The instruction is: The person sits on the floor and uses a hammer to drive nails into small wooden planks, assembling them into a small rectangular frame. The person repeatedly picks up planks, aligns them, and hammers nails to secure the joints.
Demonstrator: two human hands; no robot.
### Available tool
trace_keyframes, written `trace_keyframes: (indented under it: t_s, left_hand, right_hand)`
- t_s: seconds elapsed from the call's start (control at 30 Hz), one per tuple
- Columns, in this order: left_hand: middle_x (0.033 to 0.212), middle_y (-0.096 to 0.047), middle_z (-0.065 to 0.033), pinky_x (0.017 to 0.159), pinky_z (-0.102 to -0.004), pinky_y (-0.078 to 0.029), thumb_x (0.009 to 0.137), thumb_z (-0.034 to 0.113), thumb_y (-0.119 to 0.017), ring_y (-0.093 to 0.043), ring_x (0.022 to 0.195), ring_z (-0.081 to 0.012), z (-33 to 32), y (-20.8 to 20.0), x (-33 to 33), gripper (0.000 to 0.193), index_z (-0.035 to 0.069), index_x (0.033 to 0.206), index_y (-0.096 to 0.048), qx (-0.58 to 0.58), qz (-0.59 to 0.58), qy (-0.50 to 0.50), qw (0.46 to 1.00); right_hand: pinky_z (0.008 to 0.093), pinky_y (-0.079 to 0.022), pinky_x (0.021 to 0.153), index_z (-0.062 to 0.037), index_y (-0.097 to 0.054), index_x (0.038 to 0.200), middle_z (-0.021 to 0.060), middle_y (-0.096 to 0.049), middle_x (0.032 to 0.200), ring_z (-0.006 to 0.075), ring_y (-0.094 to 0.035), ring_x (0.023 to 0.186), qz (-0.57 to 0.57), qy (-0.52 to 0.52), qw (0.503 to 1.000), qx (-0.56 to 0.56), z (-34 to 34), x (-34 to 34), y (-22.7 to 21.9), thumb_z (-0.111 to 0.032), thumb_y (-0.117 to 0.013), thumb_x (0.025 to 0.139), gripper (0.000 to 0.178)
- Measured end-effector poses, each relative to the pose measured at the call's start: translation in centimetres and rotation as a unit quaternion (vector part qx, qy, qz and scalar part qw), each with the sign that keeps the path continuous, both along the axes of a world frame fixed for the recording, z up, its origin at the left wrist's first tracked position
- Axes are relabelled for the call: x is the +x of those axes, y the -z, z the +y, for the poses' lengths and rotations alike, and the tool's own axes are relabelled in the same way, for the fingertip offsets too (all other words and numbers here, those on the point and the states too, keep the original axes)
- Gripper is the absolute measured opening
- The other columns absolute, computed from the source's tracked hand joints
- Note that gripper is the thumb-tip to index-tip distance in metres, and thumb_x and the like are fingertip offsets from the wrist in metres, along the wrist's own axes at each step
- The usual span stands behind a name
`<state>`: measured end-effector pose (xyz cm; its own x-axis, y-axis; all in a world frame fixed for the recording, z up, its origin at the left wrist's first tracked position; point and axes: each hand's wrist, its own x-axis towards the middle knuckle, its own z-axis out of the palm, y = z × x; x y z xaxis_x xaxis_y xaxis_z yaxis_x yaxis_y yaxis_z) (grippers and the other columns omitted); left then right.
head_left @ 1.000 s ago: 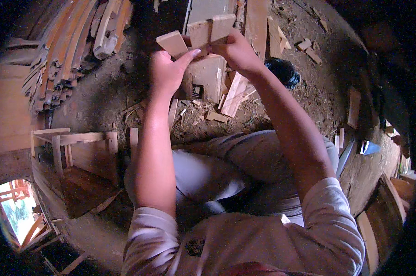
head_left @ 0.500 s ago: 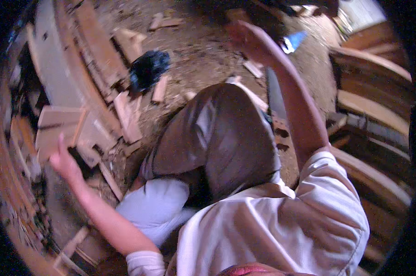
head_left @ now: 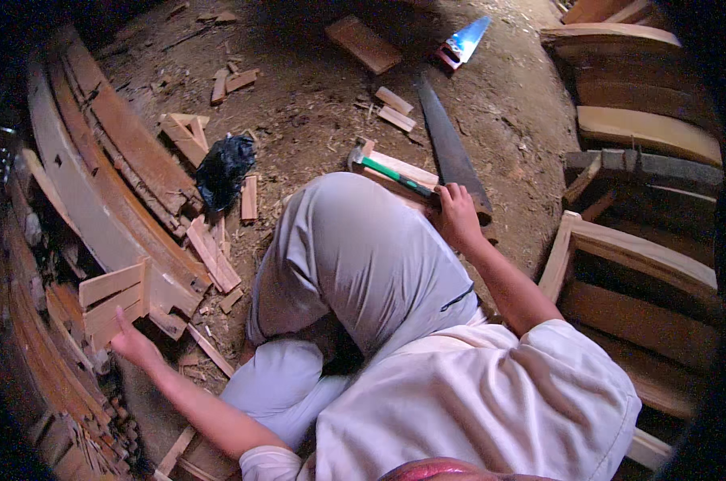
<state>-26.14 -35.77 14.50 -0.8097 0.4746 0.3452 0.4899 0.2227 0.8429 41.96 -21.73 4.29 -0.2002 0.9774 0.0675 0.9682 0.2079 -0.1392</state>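
Observation:
On the left, my left hand (head_left: 135,346) grips the lower edge of a small wooden panel (head_left: 113,290), made of light slats joined to an upright strip. Its thumb lies on the near slat, while the other fingers are hidden behind the wood. Beside my raised knee, my right hand (head_left: 459,215) has its fingers curled over the handle end of a claw hammer (head_left: 385,170) with a green and black handle. The hammer lies along a pale wood block (head_left: 409,167). Just right of it, a handsaw (head_left: 447,132) rests with its long dark blade on the ground.
A second handsaw (head_left: 466,42) and a brown board (head_left: 363,45) lie farther off on the dirt floor. Long planks (head_left: 110,176) and a black plastic bag (head_left: 225,170) are on the left, among wood offcuts (head_left: 212,255). Curved wooden frames (head_left: 644,248) stand along the right.
My right hand has come down and back from far out over the floor to the hammer's handle. My left hand still holds the slatted panel. The view has shifted, showing more ground ahead.

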Motion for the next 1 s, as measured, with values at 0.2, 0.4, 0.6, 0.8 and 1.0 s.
trace_keyframes:
  t_s: [0.2, 0.4, 0.6, 0.8, 1.0]
  left_hand:
    - [0.102, -0.074, -0.0107, 0.085, -0.0371, -0.052, 0.091, 0.028, -0.079, -0.065, 0.09, -0.0185, -1.0, -2.0, 0.6, 0.039, -0.008, 0.106, -0.073, -0.079, -0.015, -0.042, 0.996]
    - [0.108, -0.075, -0.0068, 0.087, -0.032, -0.052, 0.084, 0.015, -0.085, -0.068, 0.095, -0.0143, 1.4, 0.2, 0.6, 0.034, -0.005, 0.109, -0.073, 0.077, -0.128, 0.017, 0.989]
    - [0.11, -0.074, -0.0071, 0.087, -0.0317, -0.053, 0.083, 0.014, -0.085, -0.069, 0.096, -0.0154, 1.4, 1.8, 0.4, 0.038, -0.004, 0.113, -0.071, 0.078, -0.131, -0.005, 0.988]
    - [0.106, -0.075, -0.0095, 0.085, -0.0326, -0.053, 0.085, 0.017, -0.083, -0.07, 0.094, -0.0159, 1.4, 1.5, 0.1, 0.035, -0.004, 0.11, -0.072, 0.038, -0.161, -0.032, 0.986]
    - [0.107, -0.075, -0.0084, 0.086, -0.0332, -0.052, 0.085, 0.018, -0.083, -0.069, 0.094, -0.0161, 2.3, 1.8, 0.0, 0.033, -0.004, 0.107, -0.073, 0.095, -0.137, -0.019, 0.986]
  right_hand:
    - [0.0493, -0.049, 0.092, -0.0034, -0.062, 0.121, 0.0196, -0.067, 0.111, 0.0397, -0.061, 0.105, 0.072, -0.082, 0.994, -0.002, 3.7, -3.1, 1.3, -0.014, -0.067, 0.089, 0.034]
    - [0.0491, -0.05, 0.087, -0.0067, -0.059, 0.127, 0.0265, -0.067, 0.113, 0.0455, -0.064, 0.104, 0.073, 0.043, 0.989, -0.118, 8.4, 0.0, 3.3, -0.034, -0.041, 0.107, 0.039]
    - [0.0286, -0.046, 0.061, -0.0073, -0.065, 0.115, 0.0017, -0.066, 0.087, 0.0124, -0.058, 0.07, 0.391, -0.024, 0.896, -0.21, 14.7, -10.9, -10.2, -0.029, -0.065, 0.101, 0.026]
    - [0.0218, -0.035, 0.051, -0.0053, -0.064, 0.122, -0.0014, -0.057, 0.081, 0.0065, -0.048, 0.062, 0.566, -0.054, 0.743, -0.354, 8.1, -33.9, -17.9, -0.026, -0.06, 0.103, 0.028]
    - [0.0238, -0.035, 0.049, -0.0084, -0.058, 0.14, -0.0003, -0.055, 0.078, 0.0079, -0.045, 0.057, 0.539, -0.093, 0.67, -0.501, 1.9, -41.5, -15.3, -0.019, -0.057, 0.104, 0.038]
